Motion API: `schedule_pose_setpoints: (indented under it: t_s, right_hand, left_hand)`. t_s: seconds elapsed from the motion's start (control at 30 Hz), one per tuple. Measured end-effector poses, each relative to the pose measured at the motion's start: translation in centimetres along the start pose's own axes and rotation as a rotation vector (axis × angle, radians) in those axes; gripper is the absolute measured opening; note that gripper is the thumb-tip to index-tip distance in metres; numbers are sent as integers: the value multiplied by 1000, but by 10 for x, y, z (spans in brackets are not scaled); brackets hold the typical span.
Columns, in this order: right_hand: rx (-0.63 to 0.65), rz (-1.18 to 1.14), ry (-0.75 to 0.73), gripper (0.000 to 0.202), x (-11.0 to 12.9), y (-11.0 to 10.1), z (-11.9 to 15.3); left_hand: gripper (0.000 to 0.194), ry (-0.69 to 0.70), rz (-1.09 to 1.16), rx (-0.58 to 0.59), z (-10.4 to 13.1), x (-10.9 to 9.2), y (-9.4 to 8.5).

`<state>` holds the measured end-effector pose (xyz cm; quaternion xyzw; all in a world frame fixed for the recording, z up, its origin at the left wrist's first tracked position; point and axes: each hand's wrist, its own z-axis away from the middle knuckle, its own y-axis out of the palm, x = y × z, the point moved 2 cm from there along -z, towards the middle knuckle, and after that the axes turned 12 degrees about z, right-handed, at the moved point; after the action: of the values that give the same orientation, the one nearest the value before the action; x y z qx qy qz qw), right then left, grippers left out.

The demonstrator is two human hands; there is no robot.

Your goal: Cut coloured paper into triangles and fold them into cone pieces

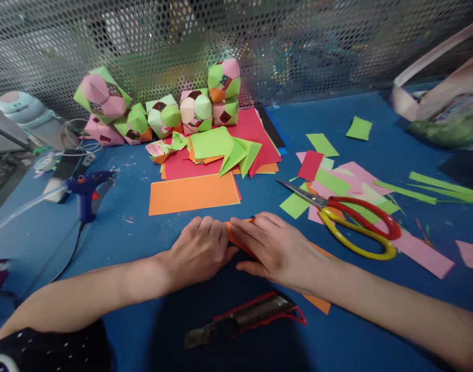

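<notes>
Blue table carries all items. Scissors, blades parted, lie at right atop paper scraps. Cutter lies nearest the wearer. Right hand presses extended fingers, thumb spread; adjacent left hand, curled, grips. Beneath both: orange paper.

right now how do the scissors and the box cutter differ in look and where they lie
The scissors have one red and one yellow handle loop; the box cutter has a dark body with red edging. The scissors lie partly on paper scraps, the box cutter directly on the blue table. Both show red; neither is held.
</notes>
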<state>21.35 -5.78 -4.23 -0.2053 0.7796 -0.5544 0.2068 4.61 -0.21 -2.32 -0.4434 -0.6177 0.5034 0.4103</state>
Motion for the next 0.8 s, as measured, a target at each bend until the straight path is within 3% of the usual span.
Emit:
schedule_pose_setpoints:
  t_s: [0.23,0.37,0.5,0.63,0.8]
  right_hand:
    - [25,280,83,48,-12,-18,28]
    - [29,190,163,35,-25,-17,33]
    - [14,101,292,34,-37,-10,28]
    - [16,-16,258,23,-42,-4,16]
    - [-13,0,170,25,-42,1,7]
  left_hand:
    - [36,-2,6,-46,-4,3,1]
    - [39,-74,53,-36,-12,9,4]
    - [39,-109,125,23,-18,13,6]
    - [34,-86,253,23,-19,13,8]
    - [39,-88,411,25,-16,11,10]
